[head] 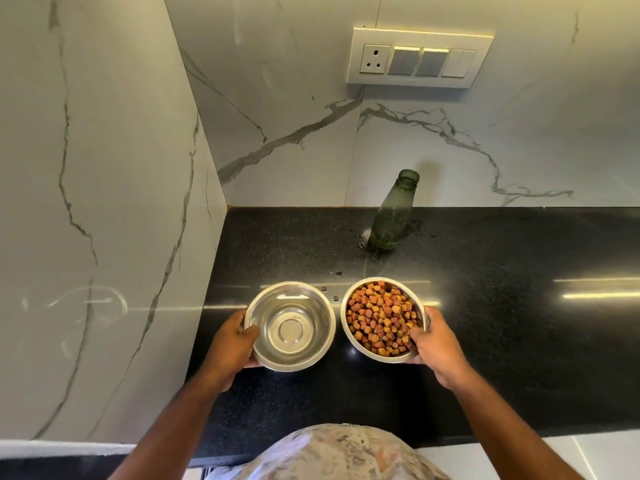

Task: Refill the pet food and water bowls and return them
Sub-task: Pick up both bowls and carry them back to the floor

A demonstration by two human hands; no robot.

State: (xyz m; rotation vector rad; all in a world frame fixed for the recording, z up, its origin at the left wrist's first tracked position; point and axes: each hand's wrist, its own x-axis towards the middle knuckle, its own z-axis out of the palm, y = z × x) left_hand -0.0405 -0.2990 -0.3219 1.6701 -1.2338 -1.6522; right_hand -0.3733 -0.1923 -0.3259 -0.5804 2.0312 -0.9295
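Two round steel bowls sit side by side on the black counter (502, 334). The left one, the water bowl (294, 306), holds clear water. My left hand (235, 344) grips its left rim, thumb hooked inside. The right one, the food bowl (346, 308), is heaped with brown and orange kibble (381, 320). My right hand (438, 344) clasps its right rim, thumb resting on the kibble.
A dark green, uncapped bottle (393, 213) stands behind the bowls near the marble back wall, with water drops (337, 273) on the counter around it. A marble side wall (104, 202) closes the left. A socket and switch plate (419, 58) is mounted on the back wall.
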